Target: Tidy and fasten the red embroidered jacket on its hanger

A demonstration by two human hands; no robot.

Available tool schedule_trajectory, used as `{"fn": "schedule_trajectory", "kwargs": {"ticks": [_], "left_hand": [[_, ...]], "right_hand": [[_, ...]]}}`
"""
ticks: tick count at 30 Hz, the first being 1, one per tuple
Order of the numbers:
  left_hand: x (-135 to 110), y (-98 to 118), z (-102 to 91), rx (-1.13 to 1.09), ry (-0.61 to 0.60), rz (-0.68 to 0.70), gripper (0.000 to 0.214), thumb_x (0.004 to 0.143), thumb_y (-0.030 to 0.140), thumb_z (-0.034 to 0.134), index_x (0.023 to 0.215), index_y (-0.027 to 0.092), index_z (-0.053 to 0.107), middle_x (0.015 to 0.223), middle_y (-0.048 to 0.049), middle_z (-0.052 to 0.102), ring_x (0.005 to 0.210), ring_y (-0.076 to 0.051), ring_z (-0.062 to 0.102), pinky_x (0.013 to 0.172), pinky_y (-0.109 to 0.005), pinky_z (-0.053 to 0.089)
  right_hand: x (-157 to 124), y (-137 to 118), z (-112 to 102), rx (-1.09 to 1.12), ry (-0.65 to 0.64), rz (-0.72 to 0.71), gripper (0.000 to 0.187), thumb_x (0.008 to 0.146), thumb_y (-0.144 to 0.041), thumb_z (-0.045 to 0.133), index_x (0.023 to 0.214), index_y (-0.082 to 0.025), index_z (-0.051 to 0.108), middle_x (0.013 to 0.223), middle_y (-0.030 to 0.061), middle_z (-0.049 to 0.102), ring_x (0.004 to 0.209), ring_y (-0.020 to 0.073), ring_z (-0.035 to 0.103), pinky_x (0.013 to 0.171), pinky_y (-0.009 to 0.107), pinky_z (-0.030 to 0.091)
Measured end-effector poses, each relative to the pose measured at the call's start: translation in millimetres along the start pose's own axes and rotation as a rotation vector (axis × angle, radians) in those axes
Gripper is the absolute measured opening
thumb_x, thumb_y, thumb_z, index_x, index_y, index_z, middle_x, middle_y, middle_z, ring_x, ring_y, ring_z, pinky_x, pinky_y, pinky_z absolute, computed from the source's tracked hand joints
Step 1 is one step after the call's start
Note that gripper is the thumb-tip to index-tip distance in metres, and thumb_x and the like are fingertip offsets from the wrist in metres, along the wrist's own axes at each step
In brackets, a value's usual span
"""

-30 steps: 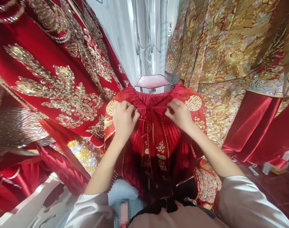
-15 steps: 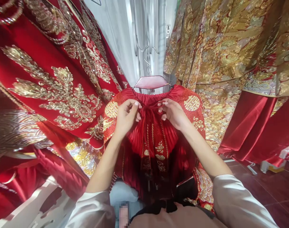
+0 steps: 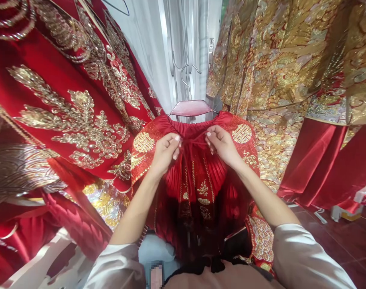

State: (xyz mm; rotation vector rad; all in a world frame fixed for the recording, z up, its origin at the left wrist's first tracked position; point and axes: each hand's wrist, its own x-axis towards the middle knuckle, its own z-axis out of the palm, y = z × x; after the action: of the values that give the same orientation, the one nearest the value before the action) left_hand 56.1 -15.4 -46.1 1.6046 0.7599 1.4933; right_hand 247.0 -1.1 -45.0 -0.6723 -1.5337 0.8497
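A red garment [image 3: 220, 168] with gold embroidery and a gathered neckline hangs in front of me on a clothes hanger [image 3: 190, 108]. Thin red ribbon [image 3: 195, 141] runs across the front of its neck, with a knot or bow at the middle. At the knot's left, my left hand [image 3: 167, 151] is closed in a pinch on the ribbon. My right hand [image 3: 222, 145] pinches it on the other side, holding it out in a nearly straight line. Fingers partly cover the ribbon where they grip it. Two long embroidered bands [image 3: 203, 188] hang below the knot.
Red clothing with gold beading [image 3: 80, 120] crowds the left side. Gold brocade clothing [image 3: 279, 72] and red satin cloth [image 3: 312, 160] hang at the right. White curtains [image 3: 149, 44] stand behind the hanger. Dark red tiled floor [image 3: 330, 237] shows at lower right.
My fingers have closed into pinches, and the ribbon now shows drawn out between my hands. The right hand has moved slightly right, the left slightly down. The view has tilted a little.
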Motion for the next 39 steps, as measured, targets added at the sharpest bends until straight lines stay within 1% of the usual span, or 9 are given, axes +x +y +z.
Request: {"fn": "schedule_trajectory", "kwargs": {"ticks": [4, 9, 15, 22, 25, 27, 30, 34, 39], "left_hand": [[0, 19, -27.6, 0.293, -0.129, -0.009, 0.034, 0.078, 0.052, 0.059, 0.071, 0.018, 0.059, 0.049, 0.0051, 0.038, 0.038, -0.008, 0.031, 0.039, -0.023, 0.026], [38, 45, -66.8, 0.864, 0.098, 0.515, 0.033, 0.074, 0.047, 0.068, 0.097, 0.023, 0.068, 0.1, -0.0043, 0.065, 0.101, -0.024, 0.052, 0.092, -0.04, 0.038], [79, 43, -76.6, 0.883, -0.201, 0.08, 0.043, 0.079, 0.054, 0.064, 0.056, 0.019, 0.05, 0.053, 0.0043, 0.044, 0.058, -0.011, 0.038, 0.063, -0.027, 0.034], [53, 18, -74.9, 0.793, 0.419, 0.293, 0.066, 0.08, 0.073, 0.042, 0.049, 0.019, 0.021, 0.052, 0.0029, 0.018, 0.051, -0.008, 0.015, 0.051, -0.028, 0.013], [32, 0, -79.5, 0.84, 0.486, 0.287, 0.062, 0.081, 0.072, 0.042, 0.052, 0.019, 0.037, 0.053, 0.002, 0.03, 0.054, -0.01, 0.026, 0.054, -0.028, 0.021], [10, -12, -74.0, 0.947, 0.583, 0.382, 0.048, 0.085, 0.065, 0.044, 0.081, 0.019, 0.058, 0.075, -0.0018, 0.053, 0.073, -0.017, 0.046, 0.065, -0.033, 0.033], [-32, -32, -50.5, 1.161, 0.716, 0.479, 0.064, 0.079, 0.061, 0.052, 0.124, 0.015, 0.048, 0.122, -0.0158, 0.051, 0.113, -0.035, 0.043, 0.088, -0.048, 0.033], [-63, -50, -24.8, 1.481, 0.483, 0.179, 0.059, 0.078, 0.054, 0.055, 0.118, 0.011, 0.052, 0.117, -0.0243, 0.054, 0.107, -0.041, 0.049, 0.085, -0.05, 0.036], [-57, -30, -29.3, 1.624, 0.115, -0.091, 0.028, 0.088, 0.027, 0.034, 0.08, 0.015, 0.059, 0.067, -0.0116, 0.06, 0.064, -0.026, 0.058, 0.058, -0.032, 0.035]], "right_hand": [[-3, -6, -30, -0.4, 0.06, -0.101, 0.021, 0.074, -0.035, 0.064, 0.066, -0.016, 0.058, 0.054, -0.0027, 0.051, 0.048, 0.008, 0.042, 0.046, 0.022, 0.032], [-11, -6, -80, -0.8, 0.463, -0.366, 0.03, 0.079, -0.038, 0.059, 0.102, -0.02, 0.065, 0.106, 0.009, 0.067, 0.095, 0.0222, 0.059, 0.083, 0.039, 0.045], [-11, 10, -133, -0.876, 0.198, -0.237, 0.045, 0.085, -0.051, 0.047, 0.108, -0.016, 0.063, 0.093, 0.0089, 0.068, 0.079, 0.0213, 0.06, 0.074, 0.036, 0.046], [5, 39, -157, -0.518, 0.392, -0.089, 0.064, 0.073, -0.081, 0.036, 0.049, -0.022, 0.03, 0.049, -0.0034, 0.03, 0.046, 0.0094, 0.026, 0.045, 0.026, 0.027], [3, 50, -154, -0.52, 0.454, -0.055, 0.063, 0.073, -0.08, 0.036, 0.05, -0.022, 0.032, 0.05, -0.0027, 0.033, 0.048, 0.0101, 0.029, 0.047, 0.027, 0.03], [-11, 48, -143, -0.649, 0.534, -0.121, 0.055, 0.081, -0.069, 0.037, 0.059, -0.02, 0.047, 0.057, 0.0005, 0.044, 0.055, 0.0135, 0.041, 0.056, 0.029, 0.037], [-48, 41, -107, -0.897, 0.78, -0.275, 0.043, 0.09, -0.05, 0.034, 0.096, -0.016, 0.06, 0.086, 0.0098, 0.058, 0.084, 0.0223, 0.054, 0.077, 0.038, 0.042], [-86, 39, -54, -1.248, 0.598, -0.257, 0.054, 0.081, -0.041, 0.051, 0.127, -0.014, 0.048, 0.12, 0.0212, 0.049, 0.11, 0.035, 0.047, 0.087, 0.052, 0.039], [-90, 38, -38, -1.282, 0.46, -0.187, 0.041, 0.081, -0.011, 0.033, 0.116, -0.01, 0.053, 0.098, 0.0176, 0.056, 0.091, 0.0282, 0.053, 0.079, 0.045, 0.045]]}}
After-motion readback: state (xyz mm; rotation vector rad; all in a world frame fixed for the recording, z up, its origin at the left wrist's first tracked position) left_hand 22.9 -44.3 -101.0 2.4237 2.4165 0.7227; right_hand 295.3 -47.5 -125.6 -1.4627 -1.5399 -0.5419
